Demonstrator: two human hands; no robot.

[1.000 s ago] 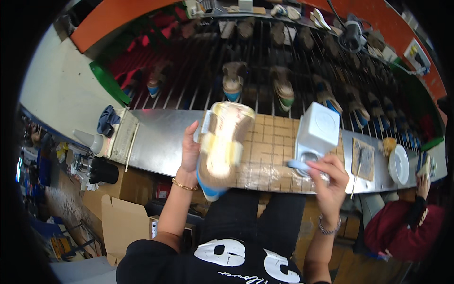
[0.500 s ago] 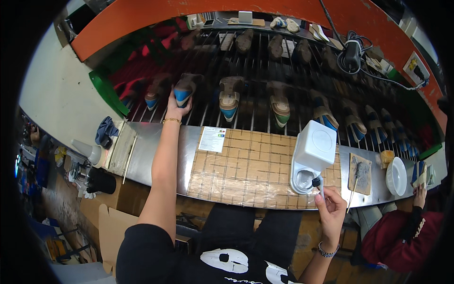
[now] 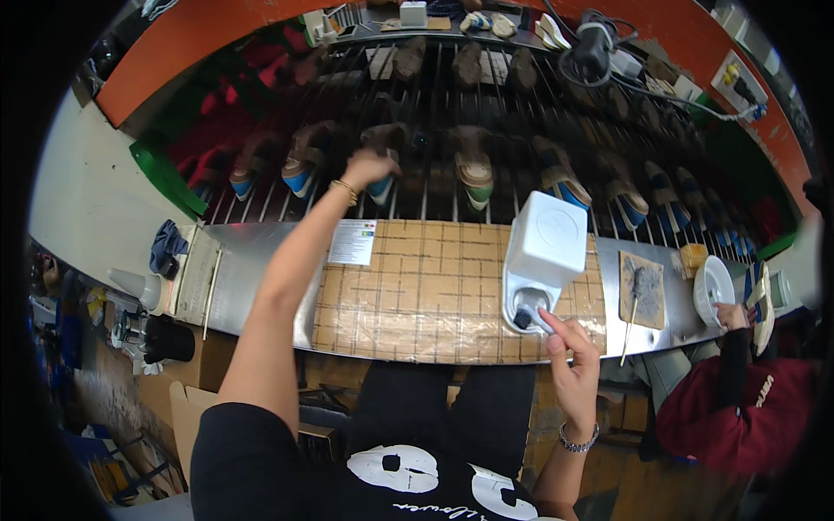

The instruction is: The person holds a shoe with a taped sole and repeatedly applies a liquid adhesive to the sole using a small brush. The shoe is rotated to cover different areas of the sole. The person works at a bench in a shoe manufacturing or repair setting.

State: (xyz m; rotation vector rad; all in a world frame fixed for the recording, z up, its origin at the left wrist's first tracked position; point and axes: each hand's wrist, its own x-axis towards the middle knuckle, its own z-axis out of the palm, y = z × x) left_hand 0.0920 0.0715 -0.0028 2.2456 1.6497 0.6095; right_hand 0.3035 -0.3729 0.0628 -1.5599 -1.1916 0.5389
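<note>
My left hand [image 3: 368, 167] reaches over a brown and blue shoe [image 3: 380, 188] on the dark slatted rack [image 3: 426, 201], its fingers curled around the upper and slightly blurred. In my right hand [image 3: 573, 354] is a small brush with a pale handle and a black tip [image 3: 522, 319]. That tip sits in the round cup at the front of a white plastic dispenser [image 3: 546, 236]. Left of my left hand stand two more blue-ended shoes, one close by [image 3: 301, 181] and one further off [image 3: 242, 184]. To its right stands a shoe with a green end [image 3: 477, 193].
The dispenser stands on a taped cardboard sheet [image 3: 408, 304] on the metal ledge. Right of it are a dark-headed brush on a small board [image 3: 641, 291], a yellow sponge [image 3: 692, 260] and a white bowl [image 3: 714, 292]. A co-worker in a maroon top [image 3: 738, 408] holds a shoe.
My left hand has let go of one shoe and moved right to the neighbouring one. My right hand has brought the brush tip into the dispenser's cup. The whole view has shifted.
</note>
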